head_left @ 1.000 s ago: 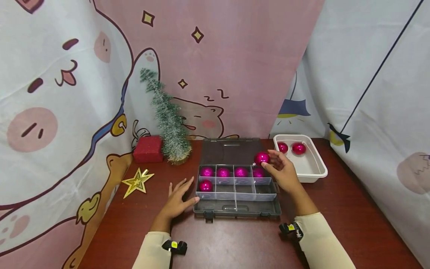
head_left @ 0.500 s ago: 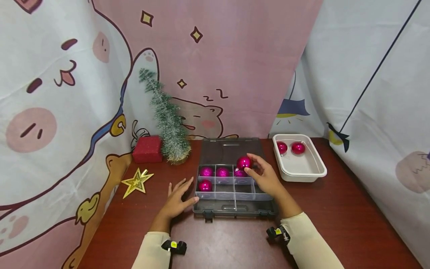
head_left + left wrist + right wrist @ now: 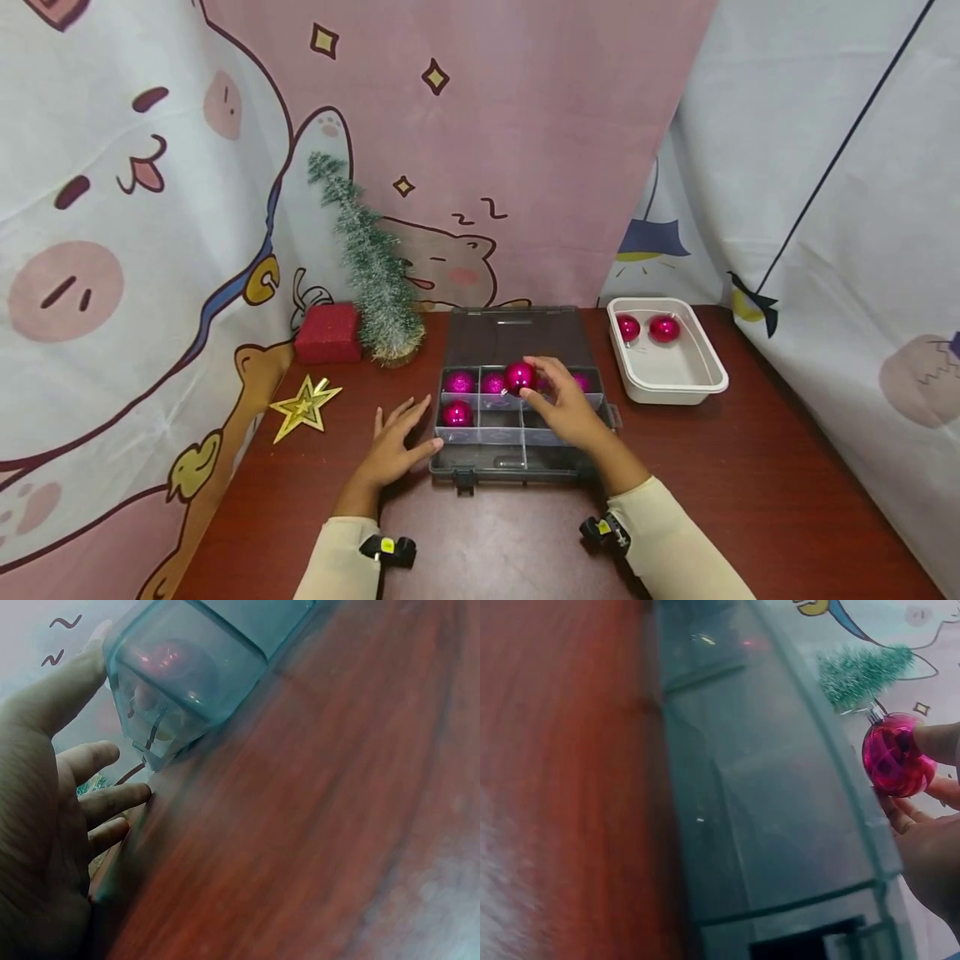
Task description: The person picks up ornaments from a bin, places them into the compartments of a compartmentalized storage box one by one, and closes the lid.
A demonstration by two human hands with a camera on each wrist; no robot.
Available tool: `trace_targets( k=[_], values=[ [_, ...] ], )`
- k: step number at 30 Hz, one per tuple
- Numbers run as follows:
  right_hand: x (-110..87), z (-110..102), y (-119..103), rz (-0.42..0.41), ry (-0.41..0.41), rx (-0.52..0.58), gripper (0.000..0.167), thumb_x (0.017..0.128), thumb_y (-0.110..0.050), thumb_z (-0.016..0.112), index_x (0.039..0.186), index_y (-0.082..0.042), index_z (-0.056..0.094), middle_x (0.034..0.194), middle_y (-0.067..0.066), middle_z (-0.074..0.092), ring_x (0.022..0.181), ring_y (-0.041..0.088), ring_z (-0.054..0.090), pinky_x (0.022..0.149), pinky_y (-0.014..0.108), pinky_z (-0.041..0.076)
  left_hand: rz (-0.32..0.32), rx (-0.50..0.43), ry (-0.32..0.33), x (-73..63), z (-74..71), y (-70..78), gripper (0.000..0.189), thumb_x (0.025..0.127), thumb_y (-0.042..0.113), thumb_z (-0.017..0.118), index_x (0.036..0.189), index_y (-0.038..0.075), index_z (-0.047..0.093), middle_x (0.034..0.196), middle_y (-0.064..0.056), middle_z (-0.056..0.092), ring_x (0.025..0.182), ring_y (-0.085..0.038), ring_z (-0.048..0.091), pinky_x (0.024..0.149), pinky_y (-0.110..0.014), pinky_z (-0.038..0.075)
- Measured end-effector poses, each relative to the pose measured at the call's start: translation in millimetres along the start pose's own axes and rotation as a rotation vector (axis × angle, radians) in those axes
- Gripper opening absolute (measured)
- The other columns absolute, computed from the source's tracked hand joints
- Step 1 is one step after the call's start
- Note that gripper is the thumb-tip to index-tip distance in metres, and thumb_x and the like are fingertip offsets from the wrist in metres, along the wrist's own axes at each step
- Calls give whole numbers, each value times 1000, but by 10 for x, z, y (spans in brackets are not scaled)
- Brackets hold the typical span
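A shiny pink Christmas bauble (image 3: 520, 377) is pinched between the thumb and fingers of my right hand (image 3: 568, 406), above the back row of a clear grey divided box (image 3: 480, 458). In the right wrist view this bauble (image 3: 891, 761) shows its silver cap. The box lies with its lid (image 3: 517, 333) folded back. Glittery pink baubles (image 3: 459, 382) sit in the back row, some partly hidden by my right hand. One shiny bauble (image 3: 457, 413) occupies the middle row's left compartment. My left hand (image 3: 395, 446) rests at the box's left side, fingers spread, thumb at its edge.
A white tub (image 3: 667, 367) with two shiny baubles (image 3: 663, 328) stands at the back right. On the left are a gold star (image 3: 306, 408), a red box (image 3: 328, 333) and a small frosted tree (image 3: 378, 283). A printed curtain rises behind the table.
My right hand has carried the shiny bauble leftward from the box's right side, lowering it toward the second and third columns. My left hand has stayed in place.
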State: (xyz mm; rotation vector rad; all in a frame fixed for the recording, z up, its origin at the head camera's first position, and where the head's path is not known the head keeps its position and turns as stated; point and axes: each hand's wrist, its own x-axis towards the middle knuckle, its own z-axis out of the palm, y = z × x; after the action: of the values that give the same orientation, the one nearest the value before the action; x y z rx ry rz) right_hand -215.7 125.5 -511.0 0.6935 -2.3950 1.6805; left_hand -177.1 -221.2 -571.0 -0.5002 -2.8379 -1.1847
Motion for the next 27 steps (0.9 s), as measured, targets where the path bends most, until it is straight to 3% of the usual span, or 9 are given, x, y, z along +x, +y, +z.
trace_targets(
  k=[9, 18, 27],
  values=[
    [-58, 134, 64, -178, 15, -216, 54, 97, -11, 83, 146, 1, 64, 139, 16, 65, 122, 32, 68, 97, 54, 62, 18, 7, 12, -3, 6, 0, 86, 95, 44, 79, 167, 11, 45, 168, -17, 53, 162, -49, 36, 124, -86, -6],
    [-127, 205, 65, -115, -48, -318, 56, 98, -18, 82, 149, -8, 62, 144, 15, 64, 140, 38, 60, 116, 66, 49, 12, 6, 8, -1, 32, -8, 86, 96, 45, 78, 168, 13, 44, 169, -15, 51, 163, -48, 35, 125, -85, -7],
    [-149, 258, 82, -149, -69, -398, 54, 99, -21, 81, 148, -7, 64, 140, 16, 66, 137, 37, 57, 106, 63, 46, 15, -4, 12, -6, 12, 0, 86, 96, 45, 78, 168, 12, 45, 168, -16, 52, 162, -48, 35, 125, -85, -7]
  ],
)
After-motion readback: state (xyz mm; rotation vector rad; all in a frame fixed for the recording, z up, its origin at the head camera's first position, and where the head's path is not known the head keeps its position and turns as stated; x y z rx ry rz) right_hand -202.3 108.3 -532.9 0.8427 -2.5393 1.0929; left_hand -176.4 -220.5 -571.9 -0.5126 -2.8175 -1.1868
